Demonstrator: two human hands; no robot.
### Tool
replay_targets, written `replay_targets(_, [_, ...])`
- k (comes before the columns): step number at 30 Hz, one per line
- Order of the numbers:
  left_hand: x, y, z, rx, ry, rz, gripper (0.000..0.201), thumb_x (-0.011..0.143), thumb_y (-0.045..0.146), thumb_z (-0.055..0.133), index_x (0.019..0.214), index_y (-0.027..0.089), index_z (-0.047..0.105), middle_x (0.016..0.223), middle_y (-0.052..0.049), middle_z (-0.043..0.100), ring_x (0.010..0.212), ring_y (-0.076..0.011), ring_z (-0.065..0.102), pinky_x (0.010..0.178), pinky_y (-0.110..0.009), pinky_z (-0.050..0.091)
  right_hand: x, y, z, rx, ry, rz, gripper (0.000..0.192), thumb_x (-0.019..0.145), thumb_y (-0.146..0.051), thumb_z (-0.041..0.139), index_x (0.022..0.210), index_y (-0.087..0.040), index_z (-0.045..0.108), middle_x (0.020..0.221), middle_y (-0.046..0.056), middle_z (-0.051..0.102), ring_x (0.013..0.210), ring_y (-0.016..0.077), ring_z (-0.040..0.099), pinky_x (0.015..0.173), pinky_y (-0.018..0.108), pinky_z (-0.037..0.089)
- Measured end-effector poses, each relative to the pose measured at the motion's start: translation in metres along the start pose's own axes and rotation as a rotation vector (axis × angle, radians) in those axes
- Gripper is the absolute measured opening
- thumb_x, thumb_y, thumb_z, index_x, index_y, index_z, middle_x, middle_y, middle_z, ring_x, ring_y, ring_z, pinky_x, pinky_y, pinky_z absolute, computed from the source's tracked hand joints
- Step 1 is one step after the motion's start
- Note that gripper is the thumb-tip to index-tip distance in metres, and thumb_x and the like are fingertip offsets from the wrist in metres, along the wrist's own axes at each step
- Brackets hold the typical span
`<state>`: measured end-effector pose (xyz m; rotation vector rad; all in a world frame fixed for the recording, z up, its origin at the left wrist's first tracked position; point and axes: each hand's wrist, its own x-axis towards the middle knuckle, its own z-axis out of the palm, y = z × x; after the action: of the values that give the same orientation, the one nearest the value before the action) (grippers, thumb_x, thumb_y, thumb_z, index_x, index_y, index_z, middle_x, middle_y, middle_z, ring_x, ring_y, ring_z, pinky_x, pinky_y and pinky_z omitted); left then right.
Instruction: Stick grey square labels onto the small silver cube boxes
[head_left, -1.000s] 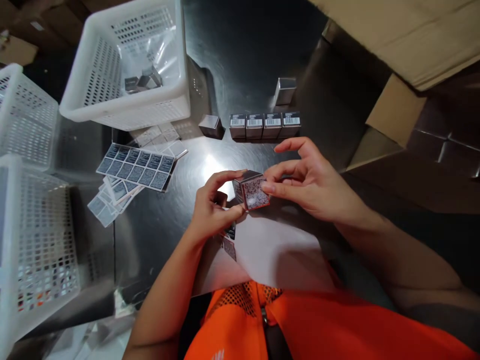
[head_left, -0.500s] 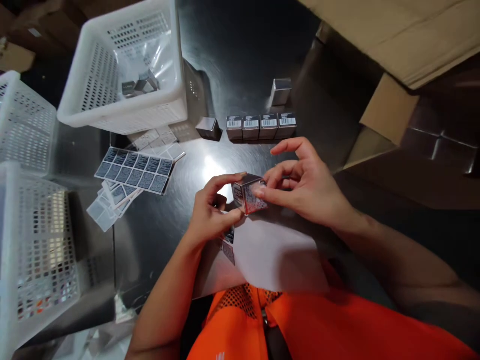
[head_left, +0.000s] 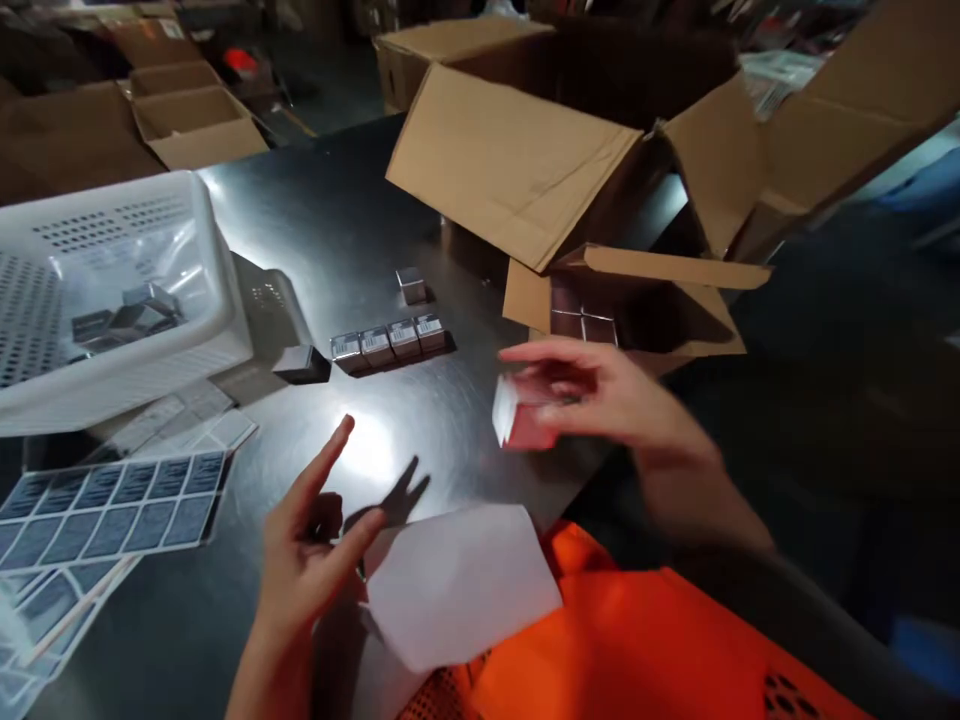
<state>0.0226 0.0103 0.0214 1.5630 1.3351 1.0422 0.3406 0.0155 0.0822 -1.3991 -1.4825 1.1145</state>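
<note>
My right hand (head_left: 592, 390) grips a small box (head_left: 526, 412), blurred by motion, its pale end turned to the left. My left hand (head_left: 311, 540) holds nothing; its index finger and thumb are spread apart above the metal table. A white sheet (head_left: 461, 585) lies at the table's near edge, between my hands. Beyond them stands a row of several small boxes (head_left: 390, 342) with barcode labels on top. One more small box (head_left: 411, 285) is behind the row, and another dark box (head_left: 301, 364) rests at its left end.
A white plastic basket (head_left: 225, 325) with small boxes inside stands at the left. Sheets of dark labels (head_left: 112, 510) lie in front of it. To the right, an open carton (head_left: 660, 310) holds small boxes. A larger open carton (head_left: 517, 150) stands behind.
My right hand has carried the small box to the right, toward the open carton. My left hand has let go of it and spread its fingers. The view has swung up and right.
</note>
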Motion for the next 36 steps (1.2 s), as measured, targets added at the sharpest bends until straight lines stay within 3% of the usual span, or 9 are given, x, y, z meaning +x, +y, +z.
replay_targets(4, [0.001, -0.003, -0.002, -0.101, -0.032, -0.058, 0.058, 0.077, 0.043, 0.078, 0.132, 0.032, 0.067, 0.149, -0.01, 0.058, 0.037, -0.004, 0.042, 0.029, -0.025, 0.038, -0.03, 0.024, -0.08, -0.315, 0.753, -0.061, 0.038, 0.068, -0.031, 0.086, 0.105, -0.026, 0.078, 0.103, 0.008, 0.069, 0.084, 0.0223, 0.065, 0.072, 0.035, 0.052])
replay_targets(6, [0.002, -0.005, -0.001, -0.117, -0.043, -0.06, 0.051, 0.079, 0.043, 0.076, 0.128, 0.031, 0.069, 0.152, -0.011, 0.055, 0.036, -0.0031, 0.042, 0.03, -0.025, 0.038, -0.025, 0.038, -0.105, -0.602, 0.906, -0.06, 0.035, 0.068, -0.032, 0.087, 0.102, -0.026, 0.079, 0.099, 0.012, 0.07, 0.08, 0.0242, 0.063, 0.073, 0.039, 0.051])
replay_targets(8, [0.002, -0.006, 0.002, -0.103, -0.04, -0.049, 0.047, 0.08, 0.043, 0.076, 0.125, 0.03, 0.071, 0.151, -0.011, 0.057, 0.036, -0.003, 0.042, 0.03, -0.025, 0.037, -0.01, 0.047, -0.12, -0.861, 0.87, -0.025, 0.034, 0.073, -0.031, 0.084, 0.105, -0.024, 0.08, 0.093, 0.014, 0.071, 0.082, 0.0282, 0.064, 0.08, 0.043, 0.052])
replay_targets(10, [0.003, -0.006, 0.003, -0.077, -0.026, -0.029, 0.046, 0.079, 0.044, 0.076, 0.122, 0.029, 0.071, 0.149, -0.011, 0.059, 0.035, -0.0034, 0.043, 0.029, -0.025, 0.038, 0.008, 0.052, -0.125, -0.984, 0.782, 0.0, 0.037, 0.076, -0.027, 0.08, 0.112, -0.019, 0.078, 0.093, 0.014, 0.074, 0.09, 0.0329, 0.067, 0.089, 0.048, 0.051])
replay_targets(15, [0.003, -0.003, 0.002, -0.06, -0.019, -0.008, 0.045, 0.081, 0.045, 0.075, 0.122, 0.029, 0.07, 0.151, -0.011, 0.056, 0.034, -0.0036, 0.046, 0.03, -0.026, 0.042, 0.031, 0.05, -0.124, -0.967, 0.718, 0.036, 0.047, 0.078, -0.028, 0.079, 0.122, -0.014, 0.074, 0.111, 0.017, 0.075, 0.101, 0.033, 0.069, 0.095, 0.047, 0.053])
replay_targets(20, [0.003, -0.002, 0.002, -0.044, 0.02, -0.021, 0.046, 0.082, 0.05, 0.072, 0.123, 0.027, 0.071, 0.151, -0.011, 0.056, 0.034, -0.0033, 0.048, 0.032, -0.025, 0.042, 0.027, 0.055, -0.114, -1.089, 0.831, 0.137, 0.048, 0.075, -0.029, 0.079, 0.12, -0.014, 0.073, 0.104, 0.017, 0.074, 0.102, 0.036, 0.068, 0.093, 0.047, 0.053])
replay_targets(23, [0.002, -0.002, 0.004, -0.043, 0.038, -0.013, 0.047, 0.082, 0.051, 0.072, 0.121, 0.026, 0.071, 0.149, -0.011, 0.059, 0.034, -0.0034, 0.047, 0.031, -0.025, 0.04, 0.028, 0.059, -0.112, -1.048, 0.837, 0.127, 0.045, 0.074, -0.032, 0.081, 0.115, -0.013, 0.074, 0.103, 0.016, 0.075, 0.101, 0.0348, 0.069, 0.092, 0.043, 0.053])
replay_targets(31, [0.006, -0.009, 0.004, 0.004, 0.045, 0.068, 0.043, 0.081, 0.052, 0.072, 0.114, 0.025, 0.073, 0.143, -0.009, 0.063, 0.038, -0.0036, 0.038, 0.034, -0.025, 0.035, 0.038, 0.063, -0.136, -1.005, 0.555, 0.043, 0.039, 0.086, -0.031, 0.071, 0.121, -0.015, 0.074, 0.106, 0.013, 0.077, 0.098, 0.0304, 0.071, 0.089, 0.038, 0.054])
replay_targets(36, [0.007, -0.014, 0.005, 0.008, 0.037, 0.087, 0.04, 0.081, 0.052, 0.072, 0.112, 0.026, 0.074, 0.142, -0.009, 0.064, 0.039, -0.0036, 0.037, 0.038, -0.025, 0.035, 0.039, 0.062, -0.133, -1.001, 0.454, -0.009, 0.039, 0.091, -0.03, 0.061, 0.123, -0.012, 0.073, 0.107, 0.018, 0.072, 0.099, 0.0318, 0.069, 0.09, 0.042, 0.055])
